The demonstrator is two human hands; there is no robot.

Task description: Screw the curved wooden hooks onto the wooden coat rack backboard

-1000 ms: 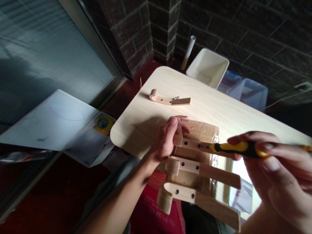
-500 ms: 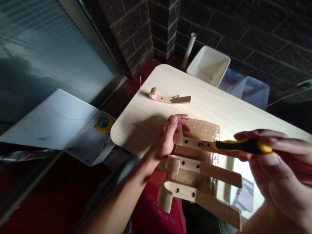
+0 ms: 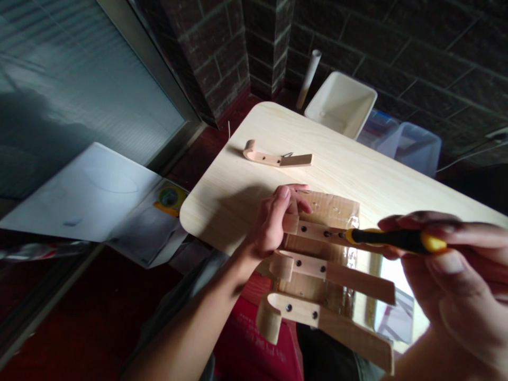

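In my right hand (image 3: 456, 264) is a yellow-and-black screwdriver (image 3: 397, 239), its tip at a dark screw hole in the top wooden hook (image 3: 315, 231). My left hand (image 3: 278, 217) grips the curled end of that hook and the edge of the wooden board (image 3: 331, 203) beneath, which has clear tape on it. Two more wooden hooks lie across the board, a middle one (image 3: 309, 266) and a lower one (image 3: 301, 308), each with two dark screws. Farther off on the table lies a loose wooden hook (image 3: 273, 159) with two dark holes.
The pale wooden table (image 3: 222, 196) has rounded corners. Behind it stand a white bin (image 3: 341, 100), clear plastic boxes (image 3: 416, 145) and a white tube (image 3: 309, 79) near the brick wall. At left, an open white box (image 3: 130, 233) holds a yellow tape roll (image 3: 170, 198).
The screwdriver handle has shifted very slightly and the fingers of my right hand have rolled a little around it. My left hand keeps its hold; the hooks stay in place.
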